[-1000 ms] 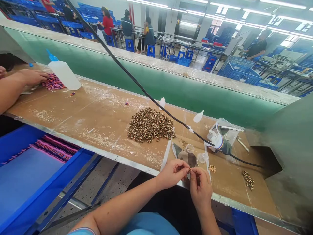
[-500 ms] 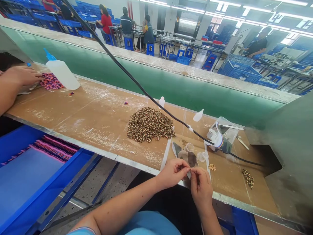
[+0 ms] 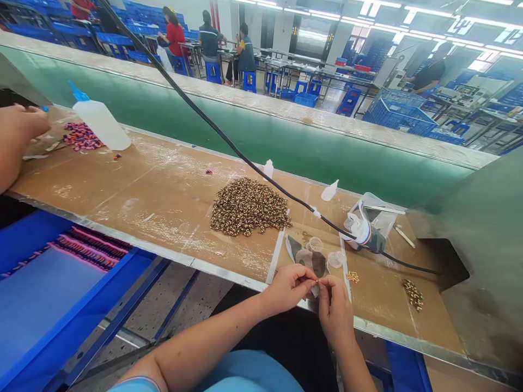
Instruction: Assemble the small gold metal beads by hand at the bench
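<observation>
My left hand (image 3: 290, 288) and my right hand (image 3: 335, 302) meet at the bench's front edge, thumbs and forefingers pinched together fingertip to fingertip. Whatever they pinch is tiny and mostly hidden by the fingers. Under and beyond them lies a camouflage-patterned cloth (image 3: 304, 256) with a clear round lid (image 3: 315, 245) on it. Another small clear dish (image 3: 335, 259) sits just right of that. Close to my right hand is a little pile of tan pieces (image 3: 352, 276). A large heap of small gold-and-dark pieces (image 3: 250, 207) lies to the left, and a smaller group (image 3: 412, 295) to the right.
A black cable (image 3: 229, 139) hangs diagonally across the view. Small white bottles (image 3: 330, 190) and a clear plastic box (image 3: 378, 218) stand along the back. At left, a co-worker's hand (image 3: 24, 128) is near a large bottle (image 3: 102, 125) and purple-orange pieces (image 3: 81, 136). Blue tray (image 3: 53, 305) below.
The co-worker's hand at the far left has drawn back from the purple-orange pile. My own hands keep the same pinch, almost still; the view has shifted slightly.
</observation>
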`<state>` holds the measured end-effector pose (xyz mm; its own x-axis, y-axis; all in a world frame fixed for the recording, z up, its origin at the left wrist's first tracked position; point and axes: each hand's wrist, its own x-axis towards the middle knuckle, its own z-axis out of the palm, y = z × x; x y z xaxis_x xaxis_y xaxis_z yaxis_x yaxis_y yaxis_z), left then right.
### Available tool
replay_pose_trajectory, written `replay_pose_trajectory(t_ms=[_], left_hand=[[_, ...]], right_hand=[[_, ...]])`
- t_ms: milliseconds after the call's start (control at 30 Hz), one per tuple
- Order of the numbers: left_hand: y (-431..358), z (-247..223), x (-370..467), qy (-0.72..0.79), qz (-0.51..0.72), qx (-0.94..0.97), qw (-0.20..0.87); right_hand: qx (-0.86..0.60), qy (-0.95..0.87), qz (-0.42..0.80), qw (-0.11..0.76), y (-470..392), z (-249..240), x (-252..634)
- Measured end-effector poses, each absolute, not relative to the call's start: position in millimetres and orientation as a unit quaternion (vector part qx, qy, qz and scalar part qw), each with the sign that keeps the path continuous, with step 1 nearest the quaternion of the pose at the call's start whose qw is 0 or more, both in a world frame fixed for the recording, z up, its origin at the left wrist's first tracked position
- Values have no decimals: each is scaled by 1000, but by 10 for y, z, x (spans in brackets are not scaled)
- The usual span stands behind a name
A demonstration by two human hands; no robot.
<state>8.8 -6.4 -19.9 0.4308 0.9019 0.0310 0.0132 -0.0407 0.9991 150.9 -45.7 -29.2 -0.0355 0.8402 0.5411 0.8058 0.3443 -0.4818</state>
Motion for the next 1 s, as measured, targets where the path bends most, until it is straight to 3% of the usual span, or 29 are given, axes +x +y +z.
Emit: replay_pose_trajectory(t_ms=[433,1000], left_hand=[[-66,-174,73,372,383,684,496],[-178,-219,92,359,362,768,387]], right_hand=[[-553,-724,-1,411,-473,-333,1518],[-589,-725,46,354,-569,-245,1528]])
